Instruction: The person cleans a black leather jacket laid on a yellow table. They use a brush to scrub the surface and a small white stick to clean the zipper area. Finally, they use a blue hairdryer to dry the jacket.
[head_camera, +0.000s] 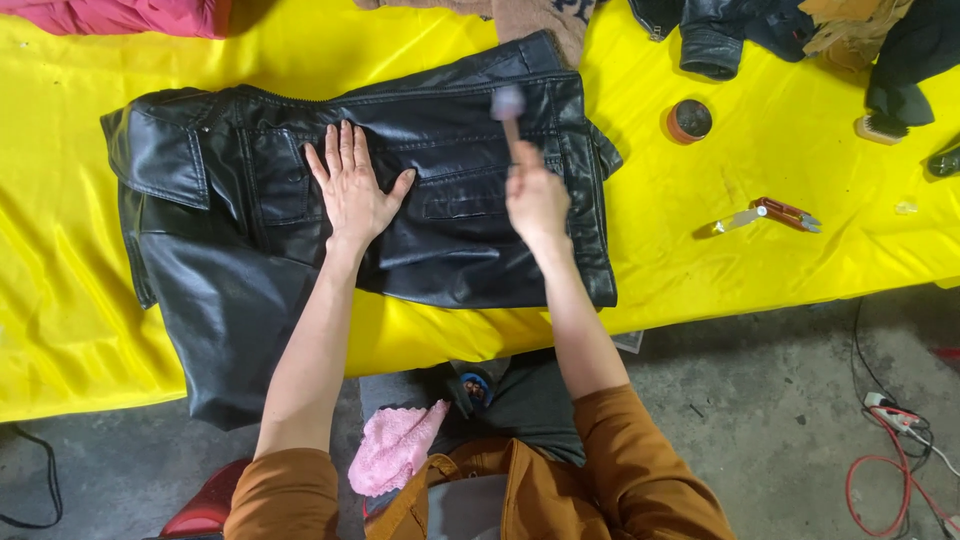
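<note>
A black leather jacket (240, 230) lies spread on a yellow cloth-covered table (700, 260), one sleeve hanging over the near edge. My left hand (352, 185) rests flat on the jacket's front, fingers apart. My right hand (535, 195) grips the handle of a small brush (508, 105), whose blurred head is on the jacket near its upper right part.
A round open tin (688, 120) and a small folding cutter (770, 214) lie on the yellow cloth to the right. Dark clothes (760, 25) and a brush (880, 128) sit at the far right; a pink rag (395, 448) is on my lap. Cables (890, 450) cross the concrete floor.
</note>
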